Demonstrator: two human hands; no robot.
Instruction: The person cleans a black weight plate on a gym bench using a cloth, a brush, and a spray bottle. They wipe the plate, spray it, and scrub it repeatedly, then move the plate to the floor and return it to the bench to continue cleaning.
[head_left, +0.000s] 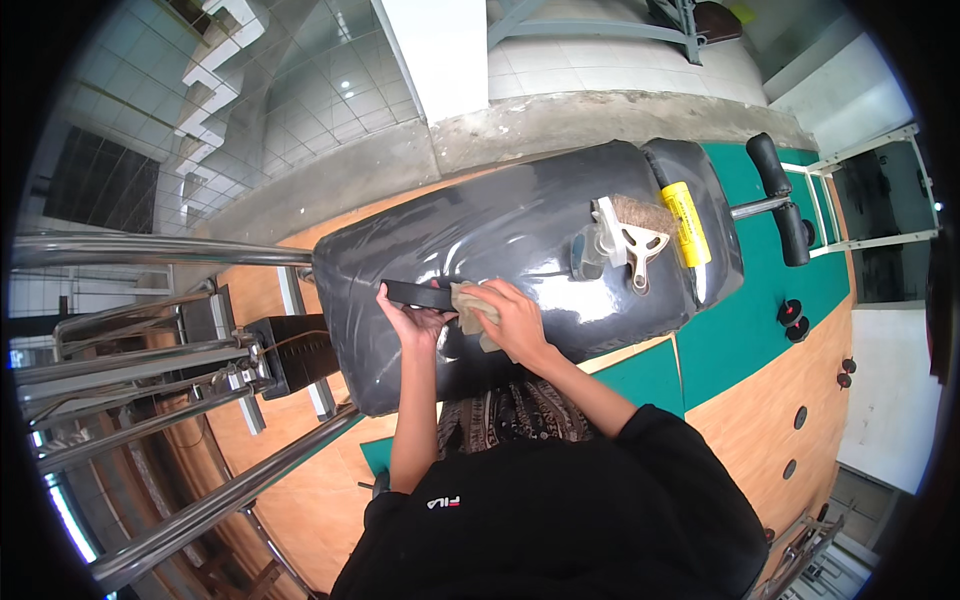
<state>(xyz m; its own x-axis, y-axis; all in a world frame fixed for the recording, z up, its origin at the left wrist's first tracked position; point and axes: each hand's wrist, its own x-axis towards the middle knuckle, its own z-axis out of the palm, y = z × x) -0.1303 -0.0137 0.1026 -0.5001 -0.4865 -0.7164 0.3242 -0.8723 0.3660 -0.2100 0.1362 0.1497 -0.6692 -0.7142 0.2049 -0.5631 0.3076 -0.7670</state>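
Observation:
My left hand (415, 321) holds a slim black bar-like object (417, 295), seen edge-on, with the thumb at its left end and fingers beneath. In my right hand (511, 319) is a crumpled beige cloth (474, 309), which touches the object's right end. Both hands are above a black padded gym bench (480, 225) with a glossy cover. Farther right on the bench lie a clear spray bottle (589, 251) with a white trigger head, a brush (643, 244) with brown bristles and a pale handle, and a yellow cylindrical container (685, 225) bearing writing.
Chrome bars (165, 249) and a black weight block (289, 354) of a gym machine stand at the left. Black foam rollers (769, 165) extend beyond the bench's right end. Small dumbbells (793, 320) and plates (800, 417) lie on the floor at right. A concrete ledge (525, 124) runs behind.

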